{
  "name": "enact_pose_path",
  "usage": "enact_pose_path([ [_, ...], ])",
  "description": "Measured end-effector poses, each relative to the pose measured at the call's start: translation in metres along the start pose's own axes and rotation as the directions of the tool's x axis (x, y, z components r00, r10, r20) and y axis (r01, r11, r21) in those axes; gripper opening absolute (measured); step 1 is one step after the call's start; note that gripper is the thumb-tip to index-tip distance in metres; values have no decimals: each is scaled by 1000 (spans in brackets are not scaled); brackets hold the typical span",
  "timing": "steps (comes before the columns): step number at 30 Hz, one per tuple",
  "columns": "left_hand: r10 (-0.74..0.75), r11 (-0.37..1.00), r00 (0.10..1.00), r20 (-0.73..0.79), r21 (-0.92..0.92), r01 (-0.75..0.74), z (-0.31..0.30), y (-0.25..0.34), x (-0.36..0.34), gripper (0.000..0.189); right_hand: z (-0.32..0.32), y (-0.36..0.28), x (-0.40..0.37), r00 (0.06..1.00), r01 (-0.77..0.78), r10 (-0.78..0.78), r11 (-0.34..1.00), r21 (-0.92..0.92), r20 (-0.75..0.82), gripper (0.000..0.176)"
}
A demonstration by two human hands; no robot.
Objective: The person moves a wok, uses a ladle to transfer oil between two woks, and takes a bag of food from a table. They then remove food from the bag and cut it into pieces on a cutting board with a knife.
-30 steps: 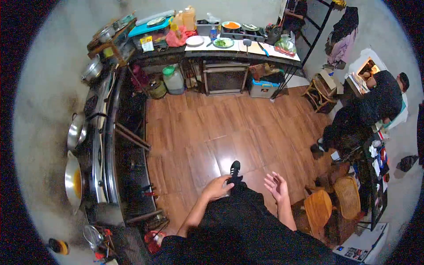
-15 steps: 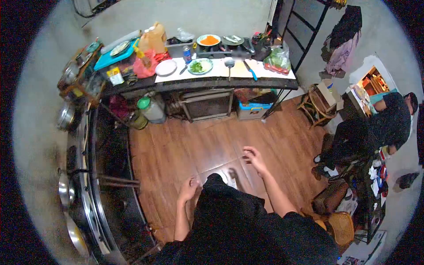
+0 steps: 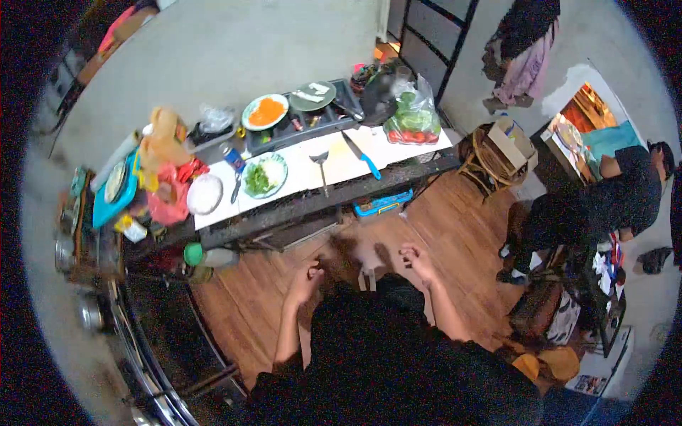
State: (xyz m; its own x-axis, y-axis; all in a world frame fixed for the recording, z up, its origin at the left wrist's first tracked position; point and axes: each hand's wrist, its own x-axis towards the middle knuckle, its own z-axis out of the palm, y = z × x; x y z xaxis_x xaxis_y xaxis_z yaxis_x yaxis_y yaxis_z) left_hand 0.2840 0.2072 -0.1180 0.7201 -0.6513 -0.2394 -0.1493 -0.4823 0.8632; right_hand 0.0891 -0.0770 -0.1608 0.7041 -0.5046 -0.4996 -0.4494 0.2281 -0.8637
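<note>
My left hand hangs over the floor in front of my body, fingers loosely curled, nothing visible in it. My right hand is held out at the same height, fingers bent and apart, holding nothing. Neither touches the counter ahead. On its white top lie a spatula and a blue-handled knife. A plate of chopped greens and something white sits left of the spatula. Behind it, a plate of chopped orange food and a plate with white pieces rest on the stove.
A clear bag of greens and tomatoes stands at the counter's right end. A white plate, a spray can and a pink bag are leftward. A seated person is at right, near a rattan stand.
The counter now appears closer and tilted, as my view has moved forward and turned. Both hands stay in front of my body, still without anything in them.
</note>
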Motion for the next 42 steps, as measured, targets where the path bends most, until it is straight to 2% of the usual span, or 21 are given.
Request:
enact_pose_path([
  [4,282,959,957,66,-33,-281,22,-30,116,30,-39,-42,65,972,96,-92,995,9,-217,24],
  [8,55,967,993,102,-254,-28,44,54,171,30,-86,-100,169,794,451,-540,832,-323,-280,24],
  [10,303,953,952,51,-43,-301,61,73,201,32,-111,-150,229,826,429,-519,833,-350,-221,24],
  [12,121,992,991,56,-33,-119,86,94,232,32,-134,-186,299,590,585,-794,546,-600,-147,23],
  [13,-50,998,997,58,-25,52,99,103,242,33,-141,-206,328,572,617,-813,516,-594,-112,24],
  [16,-63,998,998,21,-20,64,107,183,275,34,-163,-273,395,481,691,-876,351,-633,40,36],
  [18,-66,997,998,19,-36,66,119,181,310,34,-170,-284,445,583,560,-811,438,-703,-41,42],
  [20,141,988,985,-103,69,-135,125,190,347,34,-171,-281,485,666,404,-733,512,-758,-140,47],
  [21,-37,994,998,-43,-101,32,126,203,361,34,-170,-278,500,703,382,-695,546,-746,-148,51],
  [22,-105,994,994,-6,-31,105,126,209,381,33,-170,-270,511,739,357,-656,577,-735,-156,54],
  [26,321,932,919,-230,249,-263,135,243,451,32,-184,-249,527,905,368,-417,679,-636,78,52],
  [27,450,865,855,-258,363,-345,137,253,466,33,-185,-254,510,871,462,-442,586,-666,215,49],
  [29,415,889,871,-264,321,-327,145,268,489,33,-184,-261,479,825,551,-444,492,-674,350,45],
  [31,382,909,883,-273,281,-307,153,274,512,34,-178,-269,453,602,707,-641,151,-691,476,35],
  [32,461,861,855,-237,351,-367,159,273,523,33,-176,-272,443,605,708,-636,155,-689,479,35],
  [34,533,805,823,-197,416,-422,168,272,541,32,-175,-276,429,347,764,-850,12,-645,397,30],
  [35,500,780,858,-118,492,-387,172,270,548,32,-179,-269,431,348,766,-849,12,-642,399,30],
  [37,418,697,908,-3,643,-318,175,264,559,30,-194,-250,434,715,689,-536,433,-581,449,30],
  [38,414,698,910,-5,643,-314,175,263,558,30,-199,-259,428,715,690,-534,434,-579,452,30],
  [40,415,796,896,-157,541,-273,176,261,554,35,-212,-273,417,896,425,-217,669,-610,386,29],
  [42,452,816,836,-310,522,-248,174,256,543,39,-222,-259,422,848,527,-398,551,-647,350,29],
])
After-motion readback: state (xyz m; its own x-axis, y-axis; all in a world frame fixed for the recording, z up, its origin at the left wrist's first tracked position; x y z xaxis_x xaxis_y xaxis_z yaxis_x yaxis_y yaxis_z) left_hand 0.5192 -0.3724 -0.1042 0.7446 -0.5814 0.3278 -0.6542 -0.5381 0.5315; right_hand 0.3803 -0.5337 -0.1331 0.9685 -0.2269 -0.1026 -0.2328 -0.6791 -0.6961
